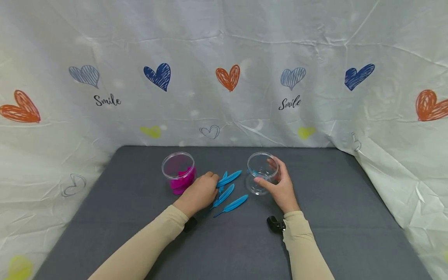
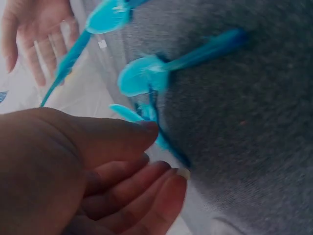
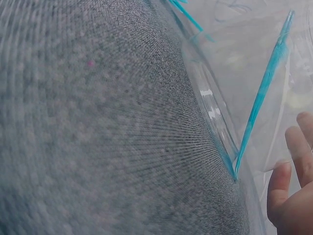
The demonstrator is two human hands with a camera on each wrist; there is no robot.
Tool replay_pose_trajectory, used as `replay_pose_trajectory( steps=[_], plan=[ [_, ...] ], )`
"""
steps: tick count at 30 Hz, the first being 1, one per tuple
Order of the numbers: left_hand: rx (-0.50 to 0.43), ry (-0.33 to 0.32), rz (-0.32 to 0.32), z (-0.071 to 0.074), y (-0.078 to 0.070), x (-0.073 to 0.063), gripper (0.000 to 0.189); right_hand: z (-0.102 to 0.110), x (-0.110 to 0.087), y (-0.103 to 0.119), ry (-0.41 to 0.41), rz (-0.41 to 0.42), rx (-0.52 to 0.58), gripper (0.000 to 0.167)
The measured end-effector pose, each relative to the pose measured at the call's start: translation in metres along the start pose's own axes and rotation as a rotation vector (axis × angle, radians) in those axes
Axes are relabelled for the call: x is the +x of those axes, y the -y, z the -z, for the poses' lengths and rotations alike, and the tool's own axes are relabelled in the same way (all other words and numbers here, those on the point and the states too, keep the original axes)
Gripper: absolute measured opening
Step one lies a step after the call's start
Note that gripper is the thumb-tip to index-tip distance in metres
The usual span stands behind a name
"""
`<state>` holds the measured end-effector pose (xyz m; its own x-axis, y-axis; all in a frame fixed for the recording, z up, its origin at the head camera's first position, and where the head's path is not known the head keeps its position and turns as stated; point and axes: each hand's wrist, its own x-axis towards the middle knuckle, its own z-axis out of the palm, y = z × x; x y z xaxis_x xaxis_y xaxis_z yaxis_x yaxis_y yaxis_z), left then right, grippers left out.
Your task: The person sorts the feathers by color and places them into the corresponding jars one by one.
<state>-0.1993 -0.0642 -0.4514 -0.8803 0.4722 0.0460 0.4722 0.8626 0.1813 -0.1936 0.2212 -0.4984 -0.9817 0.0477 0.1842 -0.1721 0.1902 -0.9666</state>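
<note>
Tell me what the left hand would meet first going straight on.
Most likely the nearest blue feather, just ahead of the left hand; depth is unclear there, so the two may already be touching.

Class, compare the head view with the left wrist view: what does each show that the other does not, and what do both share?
Only the head view: a clear tub with magenta pieces, the "Smile" lettering and two beige sleeves.
Only the left wrist view: the inner side of the left fingers, with a fingernail.
Both: the left hand, the right hand, blue feathers and the grey tabletop.
</note>
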Motion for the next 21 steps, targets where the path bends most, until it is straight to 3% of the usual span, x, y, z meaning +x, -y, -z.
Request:
replay_pose_trajectory(
  steps=[6, 14, 21],
  plan=[
    [0.053, 0.001, 0.009, -0.005, 0.000, 0.000, 0.023, 0.001, 0.000, -0.001, 0.001, -0.002, -0.003, 0.093],
    [0.021, 0.016, 0.071, -0.008, 0.000, 0.005, 0.022, 0.001, 0.000, -0.003, -0.001, 0.001, -0.006, 0.093],
    [-0.028, 0.101, 0.153, -0.009, 0.004, 0.011, 0.023, 0.001, 0.001, -0.003, 0.000, 0.001, -0.012, 0.094]
  ],
)
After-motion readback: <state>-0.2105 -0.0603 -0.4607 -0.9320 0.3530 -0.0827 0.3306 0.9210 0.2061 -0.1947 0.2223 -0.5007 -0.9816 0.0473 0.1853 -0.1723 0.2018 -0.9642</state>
